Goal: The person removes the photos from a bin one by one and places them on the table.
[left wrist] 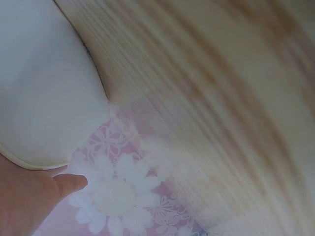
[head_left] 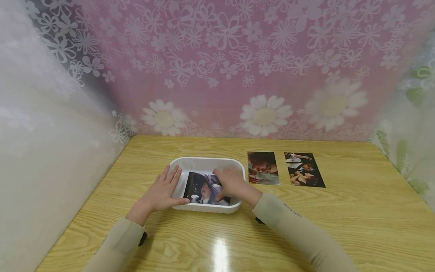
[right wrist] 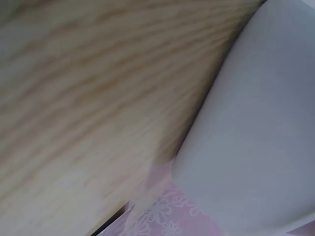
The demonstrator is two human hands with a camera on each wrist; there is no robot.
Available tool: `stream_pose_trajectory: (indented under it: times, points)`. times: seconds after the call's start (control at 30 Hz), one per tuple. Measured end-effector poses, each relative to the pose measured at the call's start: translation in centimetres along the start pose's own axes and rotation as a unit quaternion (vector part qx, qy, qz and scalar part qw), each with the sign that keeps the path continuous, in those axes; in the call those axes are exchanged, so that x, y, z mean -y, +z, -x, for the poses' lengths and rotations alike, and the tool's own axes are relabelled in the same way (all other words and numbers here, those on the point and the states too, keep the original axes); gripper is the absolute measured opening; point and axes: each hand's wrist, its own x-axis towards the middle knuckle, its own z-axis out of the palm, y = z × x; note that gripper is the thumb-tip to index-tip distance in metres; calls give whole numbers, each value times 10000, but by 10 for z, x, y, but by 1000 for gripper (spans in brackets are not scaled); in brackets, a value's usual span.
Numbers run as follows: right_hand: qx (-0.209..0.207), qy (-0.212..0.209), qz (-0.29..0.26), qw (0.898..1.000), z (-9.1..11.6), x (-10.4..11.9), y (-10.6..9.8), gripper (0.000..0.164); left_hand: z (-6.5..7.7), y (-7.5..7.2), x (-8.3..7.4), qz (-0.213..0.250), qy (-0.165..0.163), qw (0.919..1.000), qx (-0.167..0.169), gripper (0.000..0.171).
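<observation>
A white plastic basin (head_left: 207, 207) with rounded corners stands on the wooden table. Inside it lies a dark photo print (head_left: 203, 189) that shows a figure under something purple. My left hand (head_left: 162, 192) rests across the basin's left end, fingers straight and spread, with its thumb along the near rim. In the left wrist view, part of the left hand (left wrist: 29, 199) shows beneath the basin's white wall (left wrist: 44, 88). From the right, my right hand (head_left: 234, 184) reaches into the basin and holds the print's right part between thumb and curled fingers; some fingertips are hidden.
To the right of the basin lie two more photo prints: a brownish one (head_left: 263, 168) nearer, a darker one (head_left: 304, 170) farther right. Flowered cloth (head_left: 217, 75) hangs behind the wooden table (head_left: 190, 241) and along both sides.
</observation>
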Motion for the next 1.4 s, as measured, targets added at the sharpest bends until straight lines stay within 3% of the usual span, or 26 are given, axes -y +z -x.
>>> stream_pose_trajectory:
  times: [0.17, 0.37, 0.87, 1.2, 1.4]
  points:
    - [-37, 46, -265, 9996, -1, 1, -3, 82, 1, 0, 0, -15, -24, 10000, 23, 101]
    - [-129, 18, -347, 9993, -1, 0, -5, 67, 1, 0, -1, -8, -16, 10000, 22, 100]
    - [-1044, -343, -650, 9918, 2, -6, -9, 58, 2, 0, -1, -24, 45, 10000, 6, 99]
    - [-1029, -323, -1611, 9810, 7, -11, -18, 37, 1, 0, 1, -91, 121, 9998, -86, 100]
    - [-1234, -109, -2463, 9612, 19, -15, -27, 29, 1, -1, 0, -27, 73, 10000, -6, 101]
